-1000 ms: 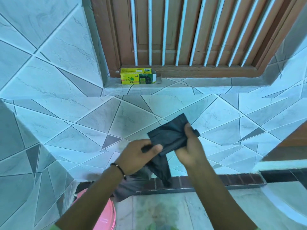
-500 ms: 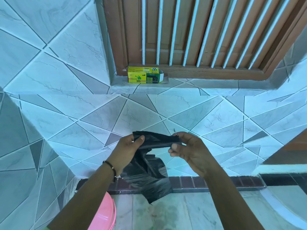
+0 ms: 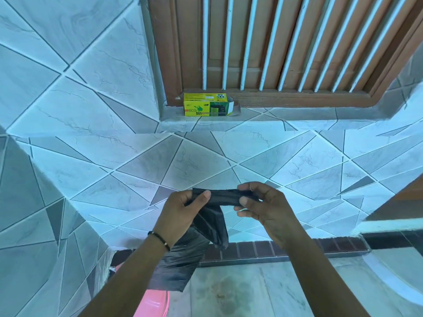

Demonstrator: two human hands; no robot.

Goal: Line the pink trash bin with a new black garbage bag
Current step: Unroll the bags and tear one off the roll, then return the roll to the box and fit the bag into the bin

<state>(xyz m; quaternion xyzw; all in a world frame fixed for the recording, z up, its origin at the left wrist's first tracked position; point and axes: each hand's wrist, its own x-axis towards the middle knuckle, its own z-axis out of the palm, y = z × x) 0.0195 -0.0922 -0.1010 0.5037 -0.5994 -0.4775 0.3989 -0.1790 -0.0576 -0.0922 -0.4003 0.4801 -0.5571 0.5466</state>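
Black film of the bag [image 3: 223,199] is stretched as a short band between both hands, held up before the tiled wall. Left hand [image 3: 180,213] pinches one end of the band between thumb and fingers; right hand [image 3: 263,207] pinches the other end likewise, so each grip is pressed together on the bag. Holding the two ends apart probably serves to find and part the mouth. The rest of the bag hangs below the hands, folded and not yet spread. Only a pink part of the bin [image 3: 152,304] shows, on the floor under the left forearm; it appears unlined. A yellow box [image 3: 206,106] sits on the window sill [image 3: 297,116] at its left end, well apart from the hands.
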